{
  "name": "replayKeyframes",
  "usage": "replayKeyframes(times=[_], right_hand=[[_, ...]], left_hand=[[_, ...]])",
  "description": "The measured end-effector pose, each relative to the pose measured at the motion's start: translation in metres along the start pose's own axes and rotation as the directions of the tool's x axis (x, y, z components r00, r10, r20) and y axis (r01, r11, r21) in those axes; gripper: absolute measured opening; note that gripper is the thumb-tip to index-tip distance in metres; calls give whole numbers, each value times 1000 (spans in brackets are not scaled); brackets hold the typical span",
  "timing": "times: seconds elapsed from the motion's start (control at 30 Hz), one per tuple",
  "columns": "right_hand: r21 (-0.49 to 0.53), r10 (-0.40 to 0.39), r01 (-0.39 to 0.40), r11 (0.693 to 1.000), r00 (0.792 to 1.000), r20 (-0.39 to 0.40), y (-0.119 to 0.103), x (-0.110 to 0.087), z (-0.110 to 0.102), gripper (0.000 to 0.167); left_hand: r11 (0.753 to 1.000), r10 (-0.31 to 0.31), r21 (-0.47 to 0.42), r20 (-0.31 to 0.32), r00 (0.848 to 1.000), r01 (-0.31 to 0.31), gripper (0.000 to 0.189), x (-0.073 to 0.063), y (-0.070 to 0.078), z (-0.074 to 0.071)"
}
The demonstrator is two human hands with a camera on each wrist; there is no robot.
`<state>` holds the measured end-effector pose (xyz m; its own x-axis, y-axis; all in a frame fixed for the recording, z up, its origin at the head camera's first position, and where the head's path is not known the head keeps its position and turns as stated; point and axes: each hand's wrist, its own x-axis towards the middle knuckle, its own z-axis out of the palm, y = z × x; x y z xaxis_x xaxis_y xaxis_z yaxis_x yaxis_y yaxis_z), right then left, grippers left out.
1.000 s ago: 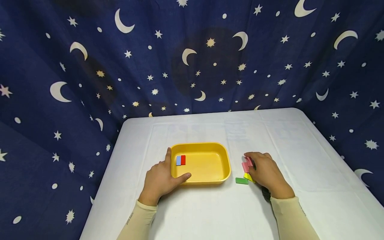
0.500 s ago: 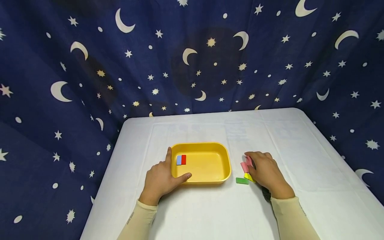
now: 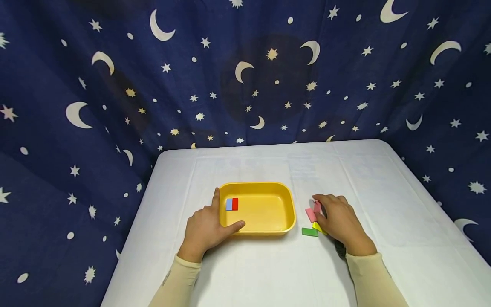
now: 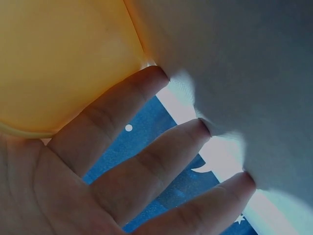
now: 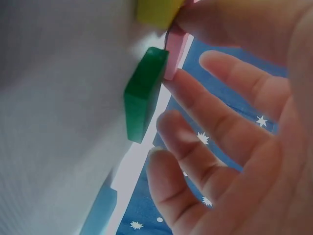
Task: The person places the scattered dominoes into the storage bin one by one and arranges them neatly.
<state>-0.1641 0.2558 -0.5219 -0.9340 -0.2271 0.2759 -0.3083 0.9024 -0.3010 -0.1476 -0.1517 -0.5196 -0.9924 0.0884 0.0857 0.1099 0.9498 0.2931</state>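
Note:
My left hand (image 3: 205, 230) rests at the left end of a yellow tray (image 3: 264, 231), thumb across the front rim and index finger along the back corner. Its other fingers (image 4: 151, 164) stretch straight down beside the tray wall, tips touching the cloth. Inside the tray lie a light blue block (image 3: 229, 204) and a red block (image 3: 235, 204), side by side. To the right, my right hand (image 3: 341, 219) pinches a pink block (image 3: 317, 207) between thumb and index finger. Beside it lie another pink block (image 3: 310, 215), a yellow block (image 3: 318, 228) and a green block (image 3: 310, 232).
A white cloth covers the table (image 3: 264, 273). In the right wrist view a blue block (image 5: 100, 210) shows on the cloth; the head view does not show it there. A dark blue curtain (image 3: 215, 76) with moons and stars surrounds the table's back and sides.
The loose pink block has shifted slightly left, and the pinched one has drawn a little apart from it. My left hand and the tray stay in place.

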Motion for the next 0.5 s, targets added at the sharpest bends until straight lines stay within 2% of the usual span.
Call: replayKeyframes(times=[0.3, 0.5], right_hand=[[-22, 33, -34, 999, 997, -70, -8, 3, -9, 54], [-14, 19, -20, 1000, 992, -121, -19, 10, -18, 57]], left_hand=[[1000, 6, -6, 5, 1000, -6, 145, -2, 1, -1], [1000, 17, 5, -3, 1000, -17, 145, -1, 0, -3]])
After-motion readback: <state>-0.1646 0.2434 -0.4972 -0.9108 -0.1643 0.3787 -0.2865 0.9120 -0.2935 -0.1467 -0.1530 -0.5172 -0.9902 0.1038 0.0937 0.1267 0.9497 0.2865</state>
